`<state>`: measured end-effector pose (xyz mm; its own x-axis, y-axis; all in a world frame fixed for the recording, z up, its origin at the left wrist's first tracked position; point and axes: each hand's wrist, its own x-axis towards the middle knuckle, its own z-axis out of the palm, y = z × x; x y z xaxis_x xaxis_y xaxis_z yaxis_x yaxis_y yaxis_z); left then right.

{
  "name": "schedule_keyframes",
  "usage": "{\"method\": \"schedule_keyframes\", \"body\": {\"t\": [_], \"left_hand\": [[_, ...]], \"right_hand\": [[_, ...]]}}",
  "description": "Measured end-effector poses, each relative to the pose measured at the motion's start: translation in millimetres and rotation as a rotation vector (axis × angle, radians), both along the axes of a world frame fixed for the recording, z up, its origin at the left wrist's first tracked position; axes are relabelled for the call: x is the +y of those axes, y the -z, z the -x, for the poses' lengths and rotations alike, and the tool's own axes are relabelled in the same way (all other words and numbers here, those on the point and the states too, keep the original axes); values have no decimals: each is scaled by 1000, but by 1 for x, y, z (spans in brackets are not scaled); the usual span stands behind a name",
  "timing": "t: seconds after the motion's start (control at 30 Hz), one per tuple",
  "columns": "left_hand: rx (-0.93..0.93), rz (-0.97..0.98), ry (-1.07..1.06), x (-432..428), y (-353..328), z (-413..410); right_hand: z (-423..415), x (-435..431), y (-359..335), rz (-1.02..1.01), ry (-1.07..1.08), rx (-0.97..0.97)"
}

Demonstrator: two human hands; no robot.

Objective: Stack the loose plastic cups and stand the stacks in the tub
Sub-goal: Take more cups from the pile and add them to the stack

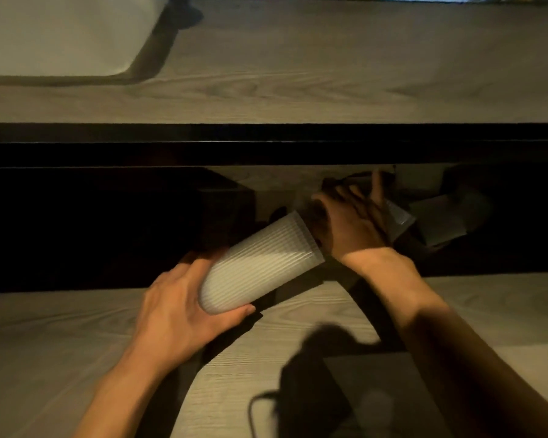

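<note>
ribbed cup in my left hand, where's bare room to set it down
Bare: near wooden board left of the left hand; far wooden surface beyond the black rail. Crowded: dark recess around the right hand and clear cups.

The left hand [184, 306], near and left, curls thumb and fingers round the narrow end of a ribbed cup [260, 263]. The right hand [351, 222] reaches farther off, forearm outstretched, fingers spread in shadow, grip unclear.

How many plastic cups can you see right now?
2: a ribbed cup gripped in the left hand, a clear cup under the right hand in the dark. More may be hidden.
</note>
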<state>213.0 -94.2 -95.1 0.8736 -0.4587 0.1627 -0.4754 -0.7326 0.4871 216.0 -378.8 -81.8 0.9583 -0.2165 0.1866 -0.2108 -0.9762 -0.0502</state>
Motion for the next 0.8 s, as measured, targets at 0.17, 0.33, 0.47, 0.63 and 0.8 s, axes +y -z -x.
{"method": "schedule_keyframes", "body": {"t": [0.17, 0.33, 0.47, 0.63, 0.8], "left_hand": [[62, -48, -90, -6, 4, 2], [114, 0, -180, -13, 5, 7], [114, 56, -168, -12, 8, 11], [106, 91, -131, -12, 9, 19], [87, 82, -140, -19, 9, 22]], "right_hand": [[28, -5, -22, -750, 7, -210], [50, 0, -25, -563, -90, -95], [58, 0, -31, -767, -123, 68], [68, -2, -35, -762, -126, 136], [66, 0, -36, -705, -55, 84]]}}
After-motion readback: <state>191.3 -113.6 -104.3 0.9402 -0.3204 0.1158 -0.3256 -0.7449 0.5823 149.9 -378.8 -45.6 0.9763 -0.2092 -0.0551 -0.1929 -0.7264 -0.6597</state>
